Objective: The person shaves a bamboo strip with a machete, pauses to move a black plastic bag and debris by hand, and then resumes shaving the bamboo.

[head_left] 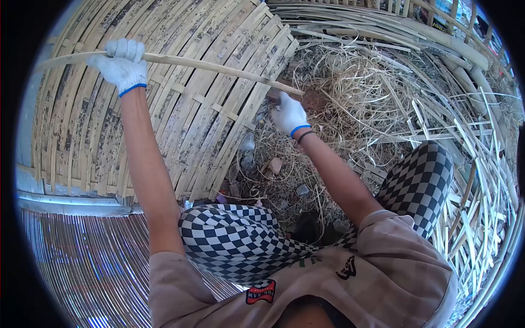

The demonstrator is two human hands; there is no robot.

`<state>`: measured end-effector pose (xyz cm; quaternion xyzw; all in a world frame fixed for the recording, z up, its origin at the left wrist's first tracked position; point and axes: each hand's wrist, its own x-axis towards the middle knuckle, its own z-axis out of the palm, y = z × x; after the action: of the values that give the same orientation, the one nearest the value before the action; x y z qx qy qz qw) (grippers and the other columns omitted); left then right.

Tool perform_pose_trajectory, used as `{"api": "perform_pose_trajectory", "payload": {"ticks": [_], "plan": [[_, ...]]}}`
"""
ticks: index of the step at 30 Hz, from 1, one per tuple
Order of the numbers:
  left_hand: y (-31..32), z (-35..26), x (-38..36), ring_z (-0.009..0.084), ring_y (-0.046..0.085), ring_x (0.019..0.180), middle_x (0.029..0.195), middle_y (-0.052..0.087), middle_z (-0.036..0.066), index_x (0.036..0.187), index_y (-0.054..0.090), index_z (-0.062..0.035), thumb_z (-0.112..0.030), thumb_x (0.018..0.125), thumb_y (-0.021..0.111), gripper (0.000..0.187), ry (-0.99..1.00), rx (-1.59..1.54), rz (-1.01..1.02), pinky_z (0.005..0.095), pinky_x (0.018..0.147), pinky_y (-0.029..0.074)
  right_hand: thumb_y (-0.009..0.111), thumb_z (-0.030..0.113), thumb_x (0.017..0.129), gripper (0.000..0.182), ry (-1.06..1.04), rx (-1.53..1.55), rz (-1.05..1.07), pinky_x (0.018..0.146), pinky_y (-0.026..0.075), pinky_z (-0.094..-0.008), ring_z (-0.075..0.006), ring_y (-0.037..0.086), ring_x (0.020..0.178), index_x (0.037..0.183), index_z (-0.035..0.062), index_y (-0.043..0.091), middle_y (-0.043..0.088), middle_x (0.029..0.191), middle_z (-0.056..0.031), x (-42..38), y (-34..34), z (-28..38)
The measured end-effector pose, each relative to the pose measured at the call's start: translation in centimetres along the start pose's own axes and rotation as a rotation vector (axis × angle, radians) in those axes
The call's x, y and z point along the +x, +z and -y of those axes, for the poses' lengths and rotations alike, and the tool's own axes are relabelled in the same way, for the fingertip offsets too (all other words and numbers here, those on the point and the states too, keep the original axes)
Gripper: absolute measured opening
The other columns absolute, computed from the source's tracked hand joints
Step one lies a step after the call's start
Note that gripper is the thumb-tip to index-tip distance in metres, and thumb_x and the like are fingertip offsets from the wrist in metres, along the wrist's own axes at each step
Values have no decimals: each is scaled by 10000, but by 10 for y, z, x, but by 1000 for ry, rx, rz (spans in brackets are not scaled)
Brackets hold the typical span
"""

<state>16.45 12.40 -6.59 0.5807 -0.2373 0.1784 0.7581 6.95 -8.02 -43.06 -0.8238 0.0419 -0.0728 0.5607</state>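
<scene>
Left hand point(124, 65), white glove with blue cuff, is fisted tight round the pale bamboo strip point(202, 65) near its far-left end. Strip is long, thin, slightly bowed, running across the woven bamboo mat point(180, 109) down to your right hand point(289, 113). Right hand is closed at the strip's tip; what else it holds, can't tell. Shavings point(355, 93) pile right, loose slats point(481, 180) beyond.

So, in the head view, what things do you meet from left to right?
Woven bamboo panel → left hand gripping the bamboo strip → right hand at the strip's other end → heap of bamboo shavings → loose bamboo slats.
</scene>
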Motion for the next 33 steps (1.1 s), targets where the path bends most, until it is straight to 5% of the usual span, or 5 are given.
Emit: {"api": "perform_pose_trajectory", "payload": {"ticks": [3,12,18,27,33], "plan": [[-10,2,-1,136,75,503,549,157,-32,634,244,-192,-876,937,192,751,19,-1,9,306,453,95,676,221,839,394,137,-139,154,929,559,-486,-433,698,1056,1163,1,639,724,1066,-287,24,13,-74],[18,-2,2,141,82,499,545,163,-28,627,258,-188,-887,928,184,764,2,11,6,307,448,99,592,207,864,363,-97,15,77,895,536,-546,-478,680,1018,1206,90,627,719,1007,-282,8,-3,28],[0,3,0,141,88,503,550,163,-30,632,260,-187,-884,928,199,760,0,10,28,303,453,105,732,232,815,326,180,73,10,769,551,-481,-431,706,862,1030,10,628,725,905,-235,33,76,-155],[-9,-2,20,145,86,522,570,156,-21,643,239,-185,-898,914,213,763,-38,-1,134,310,465,104,629,226,856,379,-12,-19,52,923,544,-514,-477,675,1034,1158,-2,618,710,1054,-297,8,8,-10],[-10,2,15,143,88,512,565,157,-24,640,250,-183,-913,900,180,778,-25,26,80,302,454,106,648,246,855,326,272,72,55,834,546,-474,-401,701,916,1094,25,655,730,952,-225,5,31,-83]]}}
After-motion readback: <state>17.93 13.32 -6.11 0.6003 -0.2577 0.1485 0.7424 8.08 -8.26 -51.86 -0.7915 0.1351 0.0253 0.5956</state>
